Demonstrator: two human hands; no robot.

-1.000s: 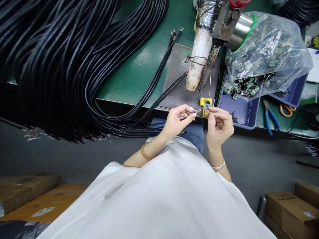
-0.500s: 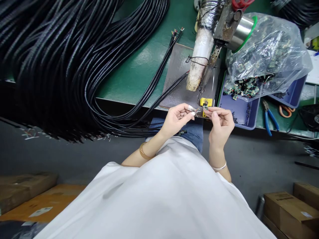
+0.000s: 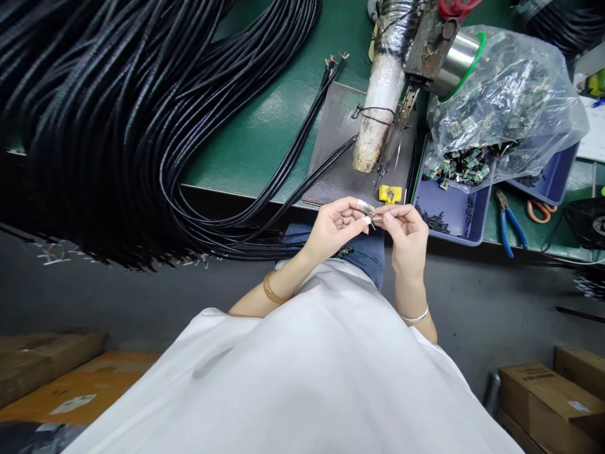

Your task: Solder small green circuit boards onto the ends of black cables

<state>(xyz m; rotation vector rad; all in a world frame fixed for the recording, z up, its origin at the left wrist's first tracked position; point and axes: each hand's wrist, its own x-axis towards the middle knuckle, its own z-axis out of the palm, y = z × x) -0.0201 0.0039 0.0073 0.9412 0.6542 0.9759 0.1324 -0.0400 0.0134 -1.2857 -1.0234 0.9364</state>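
Thumb and fingers of my left hand [image 3: 333, 226] are pinched on the stripped end of a cable, with thin loose wires [image 3: 373, 224] poking out past the fingertips. White tape wraps some of its fingertips. My right hand [image 3: 407, 236] meets it, closed in a pinch on thin wires at the same spot. Whether a small circuit board sits inside the right fingers is hidden. Just beyond the hands, a yellow clamp block [image 3: 390, 194] rests at the front of a dark board [image 3: 331, 157]. A soldering iron [image 3: 394, 142] points down toward that block.
Bundled black cables [image 3: 142, 126] fill the left side. To the right, a purple tray [image 3: 454, 214] holds small black pieces, beneath a plastic bag [image 3: 510, 101] of small circuit boards. Blue-handled pliers [image 3: 505, 224] lie beside it. A solder spool [image 3: 458, 66] hangs above.
My right hand has moved left from the yellow block to my left fingertips. The small circuit board seen by the block is out of sight now. My left hand has stayed in place.
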